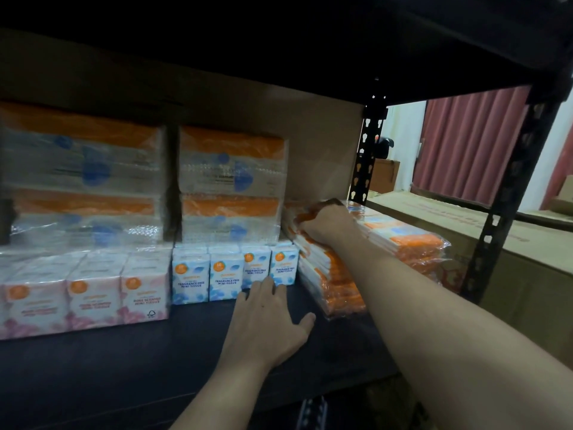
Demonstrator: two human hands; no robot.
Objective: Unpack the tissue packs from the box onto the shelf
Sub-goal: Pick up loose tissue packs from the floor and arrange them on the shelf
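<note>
An orange-and-white wrapped tissue pack bundle (406, 240) lies on the dark shelf (155, 352) at the right end, beside the black upright post. My right hand (325, 223) reaches deep over it and grips its far left top corner. My left hand (269, 315) rests flat and spread on the shelf board, fingertips touching the row of small blue mini tissue packs (223, 274). Pink rose-scented packs (86, 296) stand at the left. Larger wrapped bundles (232, 184) are stacked behind them. The source box is not clearly in view.
A black perforated metal post (496, 228) stands at the shelf's right front corner, another post (367, 150) further back. Closed cardboard boxes (465, 218) sit beyond the shelf on the right, in front of red curtains. The upper shelf board hangs low overhead.
</note>
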